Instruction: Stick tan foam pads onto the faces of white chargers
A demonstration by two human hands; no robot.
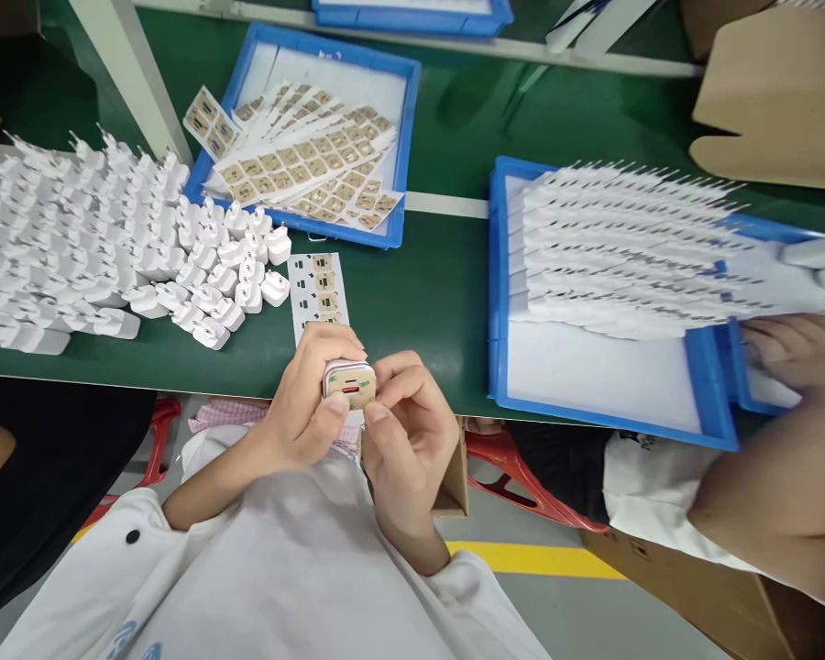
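My left hand [309, 403] is closed round a small white charger plug [348, 383], its port face turned up towards me. My right hand [405, 431] pinches the plug's right side, thumb and forefinger pressed on a tan sticker on that face. Both hands hover just over the near edge of the green table [440, 302]. A sticker sheet [320, 289] with tan labels lies on the table right behind my hands. A big heap of white charger plugs [89, 247] covers the left of the table.
A blue tray [405, 137] at the back holds several sticker sheets. A second blue tray [499, 302] on the right carries rows of white plugs, and another person's hand [797, 353] rests at its right end. Cardboard [770, 101] stands at the far right.
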